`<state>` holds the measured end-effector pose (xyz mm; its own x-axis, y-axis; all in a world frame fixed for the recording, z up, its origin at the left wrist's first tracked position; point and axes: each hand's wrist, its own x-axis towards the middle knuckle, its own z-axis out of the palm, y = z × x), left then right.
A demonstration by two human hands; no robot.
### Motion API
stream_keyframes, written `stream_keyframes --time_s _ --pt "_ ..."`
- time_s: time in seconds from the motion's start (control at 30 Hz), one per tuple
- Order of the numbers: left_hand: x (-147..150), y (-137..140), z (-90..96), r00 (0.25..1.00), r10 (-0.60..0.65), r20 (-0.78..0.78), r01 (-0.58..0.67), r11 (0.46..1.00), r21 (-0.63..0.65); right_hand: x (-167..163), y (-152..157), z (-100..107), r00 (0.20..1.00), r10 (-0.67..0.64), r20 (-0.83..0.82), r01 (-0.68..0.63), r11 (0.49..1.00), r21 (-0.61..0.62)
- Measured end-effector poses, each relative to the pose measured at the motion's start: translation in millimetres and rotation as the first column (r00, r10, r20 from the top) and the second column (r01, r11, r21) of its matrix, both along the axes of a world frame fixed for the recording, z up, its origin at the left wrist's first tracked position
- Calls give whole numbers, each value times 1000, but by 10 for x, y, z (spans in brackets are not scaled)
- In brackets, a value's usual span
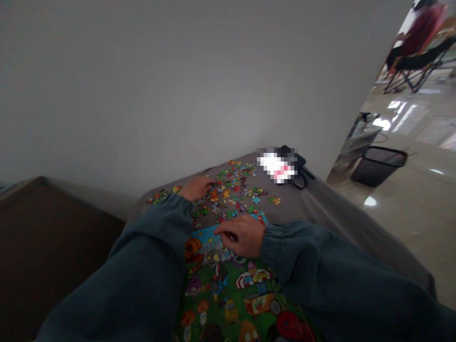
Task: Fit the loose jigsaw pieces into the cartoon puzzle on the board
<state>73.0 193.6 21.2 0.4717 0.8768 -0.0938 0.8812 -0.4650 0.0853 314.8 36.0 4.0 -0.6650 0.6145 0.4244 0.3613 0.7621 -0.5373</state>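
A partly assembled cartoon jigsaw puzzle (228, 299), with green ground and blue sky along its far edge, lies in front of me. Over its far part is my right hand (245, 236), thumb and forefinger drawn together in a pinch; anything between the tips is too small to make out. My left hand (197, 188) reaches farther out, palm down, its fingers extended and bent at the tips over the loose puzzle pieces (237, 183). No held piece shows in that hand, though its fingertips are partly hidden.
A grey cloth (320, 204) covers the surface under the puzzle. At its far right lie a black bag (294, 156) and a blurred-out white item (276, 166). A pale wall (178, 85) rises behind. On the tiled floor stands a black bin (379, 166); a person (423, 28) is beyond.
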Motion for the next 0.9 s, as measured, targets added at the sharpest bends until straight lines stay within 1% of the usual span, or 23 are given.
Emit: stream_keyframes --time_s 0.13,0.3,0.47,0.6,0.77,0.9 --pt "-60 124 -78 998 55 14 -55 998 -43 12 6 46 999 9 50 -8 1000 -16" --pt "-122 214 -112 995 93 37 -88 989 -121 8 12 27 1000 14 20 -14 1000 -2" --pt "-138 200 -125 990 129 58 -119 980 -163 5 9 15 1000 19 18 -19 1000 17" --pt "-149 139 -128 983 175 63 -162 972 -169 8 14 25 999 32 24 -32 999 20" --pt "-91 58 -61 976 211 46 -199 962 -186 5 24 12 1000 10 14 -10 1000 13" --pt "-27 -72 105 973 225 40 -215 959 -183 17 24 23 1000 11 12 -11 1000 4"
